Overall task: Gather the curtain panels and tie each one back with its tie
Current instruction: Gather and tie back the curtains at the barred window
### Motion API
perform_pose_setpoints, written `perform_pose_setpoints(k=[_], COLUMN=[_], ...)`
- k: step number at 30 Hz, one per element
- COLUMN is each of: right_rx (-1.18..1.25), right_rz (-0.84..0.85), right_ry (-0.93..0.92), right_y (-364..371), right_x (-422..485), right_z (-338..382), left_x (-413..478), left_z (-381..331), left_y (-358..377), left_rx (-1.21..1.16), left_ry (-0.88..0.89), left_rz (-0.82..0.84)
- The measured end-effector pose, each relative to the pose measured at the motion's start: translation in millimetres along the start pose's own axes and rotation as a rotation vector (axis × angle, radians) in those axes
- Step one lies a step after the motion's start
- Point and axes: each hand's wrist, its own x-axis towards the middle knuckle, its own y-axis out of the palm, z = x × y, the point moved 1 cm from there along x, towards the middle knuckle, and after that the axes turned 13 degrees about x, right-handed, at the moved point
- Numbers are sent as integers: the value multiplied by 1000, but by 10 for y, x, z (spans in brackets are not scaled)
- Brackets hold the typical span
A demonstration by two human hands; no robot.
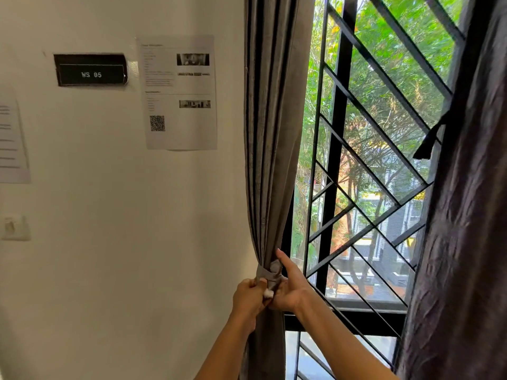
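From the head view I count two curtain panels. The grey-brown pleated fabric curtain panel point(270, 138) hangs at the left edge of the window, gathered into a narrow bunch low down. The dark brown crumpled curtain panel point(472, 215) fills the right side of the frame, nearer to me, and a dark strap of cloth sticks out from its left edge.

One grey fabric tie point(267, 274) wraps the gathered left panel at its pinched waist, with a small white tab showing at its lower end. My left hand point(251, 297) has its grip closed on the tie and the bunched cloth from the left. My right hand point(290, 290) meets it from the right: index finger stretched up along the curtain, thumb and remaining fingers pressed to the tie, so its grip is on the tie too.

Behind, one black metal window grille point(365, 165) with diagonal bars shows green trees beyond. On the white wall point(123, 242) to the left I count three notices: one black sign reading WS 05 point(91, 69), one printed paper sheet with a QR code point(179, 93), and one partly cropped paper sheet point(12, 141) at the far left. One white wall switch point(15, 227) sits below.
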Motion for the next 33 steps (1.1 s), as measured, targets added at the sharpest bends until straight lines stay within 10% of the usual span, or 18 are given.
perform_pose_setpoints(k=[14, 33], right_rx=[-57, -237], right_rz=[105, 177], right_ry=[-40, 6], right_y=[-138, -435], right_x=[-89, -122], right_z=[-68, 46], left_x=[-270, -196], left_z=[10, -280], left_y=[140, -99], left_rx=[465, 670], left_ry=[439, 839], left_rz=[-584, -204])
